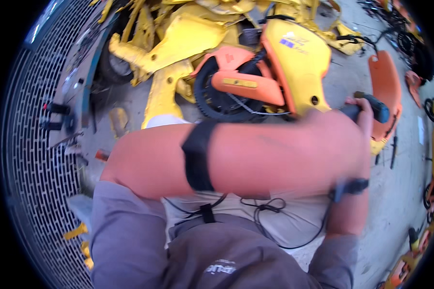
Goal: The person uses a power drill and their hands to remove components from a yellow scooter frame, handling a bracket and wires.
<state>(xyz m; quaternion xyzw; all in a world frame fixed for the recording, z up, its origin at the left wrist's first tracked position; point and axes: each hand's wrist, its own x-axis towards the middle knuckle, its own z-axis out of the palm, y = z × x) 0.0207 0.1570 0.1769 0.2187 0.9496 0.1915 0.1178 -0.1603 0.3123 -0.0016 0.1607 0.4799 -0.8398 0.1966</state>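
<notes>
My right hand [365, 114] is closed round a teal and black cordless drill [380, 109], on the right. My left forearm lies across the picture, a black strap round it. Close beside the drill, my left hand [330, 127] is smeared by motion, so its fingers do not show clearly. Just beyond it stands a yellow panel [296, 58] with an oval hole near its lower end, joined to an orange frame. Left of that are a black-tyred wheel [217, 94] and an orange cover [248, 86]. Behind the right hand rests an orange curved shell [386, 89].
Yellow body panels [188, 41] lie heaped at the far side, with another tyre [116, 65] at their left. A perforated metal screen [41, 144] runs along the left. More orange and black parts [414, 84] line the right edge. A black cord [270, 207] hangs across my lap.
</notes>
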